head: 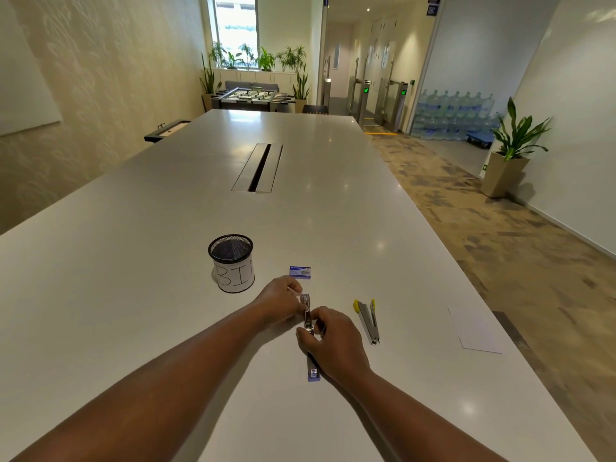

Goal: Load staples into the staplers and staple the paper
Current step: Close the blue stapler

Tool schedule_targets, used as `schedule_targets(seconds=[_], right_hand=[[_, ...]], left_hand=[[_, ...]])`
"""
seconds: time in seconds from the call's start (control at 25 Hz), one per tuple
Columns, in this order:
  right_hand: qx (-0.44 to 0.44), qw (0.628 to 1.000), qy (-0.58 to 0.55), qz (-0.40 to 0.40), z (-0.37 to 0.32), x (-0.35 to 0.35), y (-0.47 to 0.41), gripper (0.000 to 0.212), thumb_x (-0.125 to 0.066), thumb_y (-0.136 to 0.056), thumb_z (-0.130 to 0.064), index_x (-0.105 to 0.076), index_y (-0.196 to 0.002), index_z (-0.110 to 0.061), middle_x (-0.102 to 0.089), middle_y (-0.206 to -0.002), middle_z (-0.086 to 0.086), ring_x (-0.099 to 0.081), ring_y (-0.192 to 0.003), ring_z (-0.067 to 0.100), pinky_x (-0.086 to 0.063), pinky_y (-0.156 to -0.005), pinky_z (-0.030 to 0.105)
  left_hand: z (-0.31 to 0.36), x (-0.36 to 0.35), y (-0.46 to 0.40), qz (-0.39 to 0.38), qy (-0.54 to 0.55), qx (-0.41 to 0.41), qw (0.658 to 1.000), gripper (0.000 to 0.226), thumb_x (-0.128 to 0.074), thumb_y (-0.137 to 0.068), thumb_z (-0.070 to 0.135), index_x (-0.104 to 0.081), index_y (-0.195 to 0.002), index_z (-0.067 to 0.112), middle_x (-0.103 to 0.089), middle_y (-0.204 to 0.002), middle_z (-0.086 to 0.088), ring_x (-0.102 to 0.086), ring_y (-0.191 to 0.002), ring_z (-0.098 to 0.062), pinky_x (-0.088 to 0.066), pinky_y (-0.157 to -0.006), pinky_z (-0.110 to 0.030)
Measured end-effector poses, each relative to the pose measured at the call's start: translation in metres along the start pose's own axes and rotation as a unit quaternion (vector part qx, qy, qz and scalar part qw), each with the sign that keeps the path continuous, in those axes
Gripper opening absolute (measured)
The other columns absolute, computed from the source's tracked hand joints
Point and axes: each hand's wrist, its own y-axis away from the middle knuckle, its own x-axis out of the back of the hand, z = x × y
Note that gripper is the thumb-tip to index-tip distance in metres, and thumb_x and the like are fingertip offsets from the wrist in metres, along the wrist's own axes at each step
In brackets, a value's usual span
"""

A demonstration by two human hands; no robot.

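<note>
A blue stapler (307,315) lies opened out flat on the white table (166,261), its metal tray pointing away from me and its blue end near me. My left hand (279,299) holds the far part of the stapler with curled fingers. My right hand (333,341) pinches the middle of the metal tray; whether it holds staples I cannot tell. A yellow stapler (367,320) lies open to the right. A small blue staple box (300,272) sits just beyond my left hand. A white sheet of paper (475,330) lies at the right edge.
A black mesh cup labelled BIN (232,262) stands left of the staple box. A cable slot (258,167) is set in the table's middle. The table's right edge borders a carpeted walkway with a potted plant (510,151).
</note>
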Motion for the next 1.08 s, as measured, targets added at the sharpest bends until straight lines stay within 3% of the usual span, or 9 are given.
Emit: schedule_targets(seconds=[0.08, 0.24, 0.4, 0.56, 0.68, 0.76, 0.92, 1.0, 1.08], right_hand=[[0.002, 1.0, 0.001, 0.003, 0.001, -0.001, 0.0, 0.024, -0.061, -0.081, -0.051, -0.056, -0.079, -0.028, -0.055, -0.069, -0.008, -0.051, -0.071, 0.012, -0.043, -0.061, 0.028], [0.001, 1.0, 0.002, 0.007, 0.004, -0.004, -0.001, 0.026, -0.061, -0.08, -0.053, -0.056, -0.08, -0.028, -0.055, -0.069, -0.009, -0.051, -0.072, 0.012, -0.046, -0.062, 0.031], [0.002, 1.0, -0.009, 0.011, 0.004, -0.003, -0.001, 0.021, -0.065, -0.079, -0.05, -0.051, -0.088, -0.038, -0.057, -0.072, -0.012, -0.054, -0.074, 0.008, -0.048, -0.063, 0.029], [0.017, 0.999, -0.036, 0.015, 0.003, 0.0, 0.002, 0.035, -0.065, -0.082, -0.045, -0.047, -0.112, -0.048, -0.059, -0.086, -0.02, -0.06, -0.084, 0.004, -0.052, -0.07, 0.024], [0.042, 0.999, -0.008, 0.019, 0.004, -0.002, 0.001, 0.031, -0.059, -0.085, -0.042, -0.056, -0.116, -0.039, -0.059, -0.088, -0.015, -0.057, -0.084, 0.007, -0.05, -0.071, 0.026], [0.043, 0.999, 0.008, 0.017, 0.005, -0.003, 0.0, 0.02, -0.057, -0.086, -0.04, -0.065, -0.101, -0.031, -0.057, -0.084, -0.013, -0.056, -0.082, 0.011, -0.047, -0.067, 0.028], [0.038, 0.999, 0.033, -0.009, 0.003, -0.003, -0.004, 0.01, -0.057, -0.085, -0.036, -0.055, -0.081, -0.027, -0.049, -0.077, -0.01, -0.05, -0.075, 0.015, -0.039, -0.064, 0.029], [0.028, 0.999, 0.027, -0.008, 0.002, -0.001, -0.003, 0.013, -0.058, -0.082, -0.04, -0.051, -0.086, -0.03, -0.048, -0.075, -0.011, -0.049, -0.072, 0.012, -0.038, -0.063, 0.028], [0.002, 1.0, 0.014, -0.01, 0.0, 0.002, -0.003, 0.032, -0.061, -0.076, -0.049, -0.05, -0.101, -0.033, -0.05, -0.075, -0.014, -0.051, -0.07, 0.006, -0.036, -0.059, 0.022]], left_hand=[[-0.001, 0.001, -0.003, -0.036, 0.018, 0.029, 0.999, 0.04, -0.083, -0.075, 0.009, -0.064, -0.108, 0.018, -0.066, -0.098, -0.004, -0.06, -0.086, -0.016, -0.05, -0.065, -0.026], [-0.002, -0.004, -0.009, -0.01, 0.058, 0.048, 0.997, 0.018, -0.076, -0.079, 0.004, -0.069, -0.093, 0.014, -0.07, -0.087, -0.004, -0.064, -0.076, -0.012, -0.048, -0.048, -0.016], [-0.005, -0.013, -0.013, 0.041, 0.186, 0.099, 0.977, 0.009, -0.069, -0.078, 0.001, -0.071, -0.084, 0.008, -0.073, -0.074, -0.01, -0.068, -0.066, -0.018, -0.056, -0.058, -0.026], [-0.006, -0.011, -0.017, 0.025, 0.238, 0.14, 0.961, 0.006, -0.068, -0.08, -0.001, -0.069, -0.084, 0.003, -0.069, -0.061, -0.013, -0.049, -0.039, -0.014, -0.04, -0.041, -0.022], [-0.009, -0.009, -0.019, 0.025, 0.244, 0.145, 0.959, 0.007, -0.069, -0.081, 0.001, -0.07, -0.088, 0.002, -0.071, -0.065, -0.015, -0.048, -0.039, -0.013, -0.04, -0.041, -0.021], [-0.011, -0.008, -0.019, 0.021, 0.248, 0.137, 0.959, 0.009, -0.068, -0.081, 0.001, -0.069, -0.09, 0.0, -0.069, -0.064, -0.014, -0.047, -0.039, -0.013, -0.041, -0.042, -0.021], [-0.016, -0.009, -0.016, 0.031, 0.255, 0.129, 0.958, 0.018, -0.062, -0.07, -0.003, -0.07, -0.085, 0.003, -0.062, -0.06, -0.011, -0.046, -0.041, -0.014, -0.041, -0.046, -0.023], [-0.021, -0.013, -0.014, 0.041, 0.26, 0.101, 0.959, 0.021, -0.058, -0.065, -0.003, -0.07, -0.082, 0.003, -0.059, -0.06, -0.012, -0.047, -0.045, -0.016, -0.041, -0.05, -0.027], [-0.027, -0.018, -0.01, 0.068, 0.262, 0.055, 0.961, 0.016, -0.057, -0.065, 0.001, -0.069, -0.076, 0.006, -0.059, -0.059, -0.012, -0.05, -0.05, -0.02, -0.043, -0.054, -0.033]])
